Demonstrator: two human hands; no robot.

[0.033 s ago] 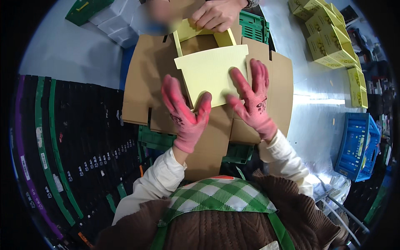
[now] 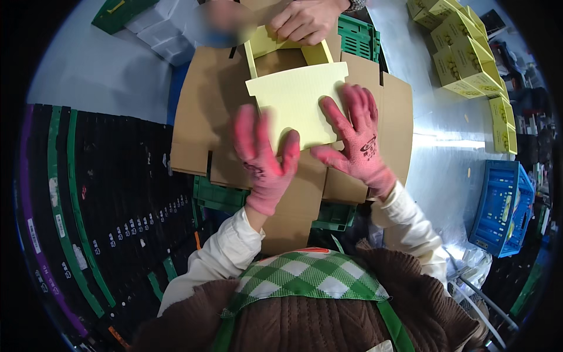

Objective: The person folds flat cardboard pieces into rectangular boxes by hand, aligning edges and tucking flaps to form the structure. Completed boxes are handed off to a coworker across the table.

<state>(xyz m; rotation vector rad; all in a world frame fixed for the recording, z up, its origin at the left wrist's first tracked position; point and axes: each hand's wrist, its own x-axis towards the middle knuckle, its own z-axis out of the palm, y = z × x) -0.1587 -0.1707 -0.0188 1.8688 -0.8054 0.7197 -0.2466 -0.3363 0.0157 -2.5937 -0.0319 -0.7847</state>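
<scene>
Underneath, brown cardboard [image 2: 202,120]; rightward, blue crate [image 2: 488,202]; left hand [image 2: 265,164], right hand [image 2: 360,146] spread at yellow box [image 2: 296,102].

This looks to me like a packing area, a warehouse or packhouse floor, where flattened brown cardboard [image 2: 202,111] laid over green crates [image 2: 218,195] makes a rough bench. Left of the cardboard is a bank of dark plastic crates [image 2: 135,176], edged with green and purple; beyond the cardboard's far left corner sit white boxes [image 2: 167,29]. To the cardboard's right spreads a shiny metal surface [image 2: 434,111] — matching yellow cartons [image 2: 460,61] stand up beyond it, far right of the cardboard, and a blue crate [image 2: 498,202] nearer. Above the cardboard, pink-gloved hands [image 2: 270,167] and a co-worker's bare hand [image 2: 308,22] are at one pale yellow box [image 2: 302,102].
</scene>
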